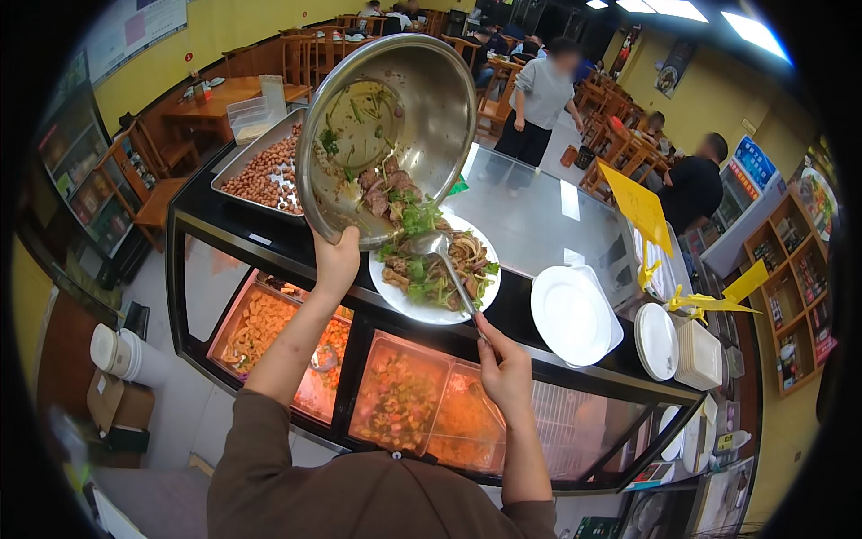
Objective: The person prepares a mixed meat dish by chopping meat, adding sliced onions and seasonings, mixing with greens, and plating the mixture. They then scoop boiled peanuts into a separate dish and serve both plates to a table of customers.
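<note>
My left hand (pixel 335 264) grips the rim of a large stainless steel bowl (pixel 431 101), tilted steeply over a white oval plate (pixel 465 316). Pieces of meat (pixel 390 188) with herbs and juices lie inside the bowl along its lower side. In my right hand (pixel 504 370) is the handle of a metal serving spoon (pixel 458 276). Its bowl rests in or just over the heap of meat, onion strips and cilantro (pixel 421 273) on the plate. The plate sits on the black edge of a food display counter (pixel 539 209).
A metal tray of peanuts (pixel 262 172) lies left of the bowl. Stacked white oval plates (pixel 571 315), smaller plates (pixel 656 342) and square dishes (pixel 700 354) stand to the right. Food pans (pixel 397 397) show behind glass below. A person (pixel 539 101) stands beyond the counter.
</note>
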Demonstrator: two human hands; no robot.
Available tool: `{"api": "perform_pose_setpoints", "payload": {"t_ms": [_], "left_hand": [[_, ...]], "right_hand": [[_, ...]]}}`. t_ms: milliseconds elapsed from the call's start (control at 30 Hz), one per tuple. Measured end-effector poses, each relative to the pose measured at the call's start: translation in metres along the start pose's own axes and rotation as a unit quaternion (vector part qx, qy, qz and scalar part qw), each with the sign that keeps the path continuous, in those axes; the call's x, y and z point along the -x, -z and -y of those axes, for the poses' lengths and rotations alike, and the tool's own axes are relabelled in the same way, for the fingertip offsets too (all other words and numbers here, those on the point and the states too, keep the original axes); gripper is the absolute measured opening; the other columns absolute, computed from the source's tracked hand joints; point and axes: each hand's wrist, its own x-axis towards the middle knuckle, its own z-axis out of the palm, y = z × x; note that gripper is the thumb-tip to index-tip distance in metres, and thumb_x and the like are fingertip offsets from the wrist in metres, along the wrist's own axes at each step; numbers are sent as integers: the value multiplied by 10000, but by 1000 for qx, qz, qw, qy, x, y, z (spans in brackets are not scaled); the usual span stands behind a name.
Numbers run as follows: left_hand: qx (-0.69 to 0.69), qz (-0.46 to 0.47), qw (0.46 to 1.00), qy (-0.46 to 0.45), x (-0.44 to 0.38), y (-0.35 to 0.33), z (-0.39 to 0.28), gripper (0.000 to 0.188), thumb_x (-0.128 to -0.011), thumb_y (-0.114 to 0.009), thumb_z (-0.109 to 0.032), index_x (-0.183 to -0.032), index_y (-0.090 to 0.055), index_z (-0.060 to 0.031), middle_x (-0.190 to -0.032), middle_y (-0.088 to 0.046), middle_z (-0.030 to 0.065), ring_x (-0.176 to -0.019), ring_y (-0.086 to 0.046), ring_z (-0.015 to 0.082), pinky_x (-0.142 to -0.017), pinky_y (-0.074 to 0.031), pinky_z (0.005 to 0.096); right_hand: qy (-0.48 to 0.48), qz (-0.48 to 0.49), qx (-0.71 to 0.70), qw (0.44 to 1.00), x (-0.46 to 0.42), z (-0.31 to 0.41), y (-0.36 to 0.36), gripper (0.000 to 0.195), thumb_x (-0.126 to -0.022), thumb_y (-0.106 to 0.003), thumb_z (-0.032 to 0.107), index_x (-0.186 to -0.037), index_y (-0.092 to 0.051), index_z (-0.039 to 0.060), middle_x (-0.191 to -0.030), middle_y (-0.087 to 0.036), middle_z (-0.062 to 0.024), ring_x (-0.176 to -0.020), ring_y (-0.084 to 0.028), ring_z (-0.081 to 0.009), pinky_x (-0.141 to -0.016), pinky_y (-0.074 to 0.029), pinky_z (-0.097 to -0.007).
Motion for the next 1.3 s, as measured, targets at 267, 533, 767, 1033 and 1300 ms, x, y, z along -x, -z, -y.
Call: {"api": "perform_pose_setpoints", "payload": {"t_ms": [267,533,767,1033,1300], "left_hand": [[31,-7,999,25,-1,-10,-5,612,-834,-465,63,-1398,-236,-8,-1250,-471,117,-1086,-504,190,-966,-384,292],[36,24,999,19,3,-18,-31,336,-850,-500,34,-1180,-441,7,-1076,-555,61,-963,-542,136,-861,-430,282],[31,34,999,13,7,-19,-28,342,-848,-504,31,-1186,-449,15,-1065,-559,54,-948,-539,127,-851,-432,282],[34,24,999,11,3,-25,-17,431,-833,-497,37,-1255,-406,23,-1161,-536,94,-1034,-529,162,-904,-422,286],[15,32,999,-38,-9,-30,-19,442,-830,-496,40,-1261,-399,26,-1180,-530,99,-1051,-524,168,-928,-407,287]], "right_hand": [[70,-48,-118,989,-41,22,-12,388,-918,-534,-17,-1303,-557,25,-970,-683,-12,-687,-462,-33,-638,-429,-207],[98,-73,40,992,-98,50,-31,358,-896,-568,70,-1250,-594,112,-926,-649,-215,-810,-639,-370,-718,-506,-390],[74,-71,79,992,-55,27,-29,371,-894,-574,21,-1257,-604,92,-825,-657,-174,-634,-600,-209,-632,-478,-284],[21,-71,24,997,-5,17,-21,396,-901,-570,-2,-1290,-583,71,-765,-612,-74,-622,-454,-77,-608,-425,-218],[27,-91,-49,994,13,8,-7,386,-914,-546,-16,-1293,-575,47,-920,-666,-51,-702,-477,-53,-656,-427,-200]]}}
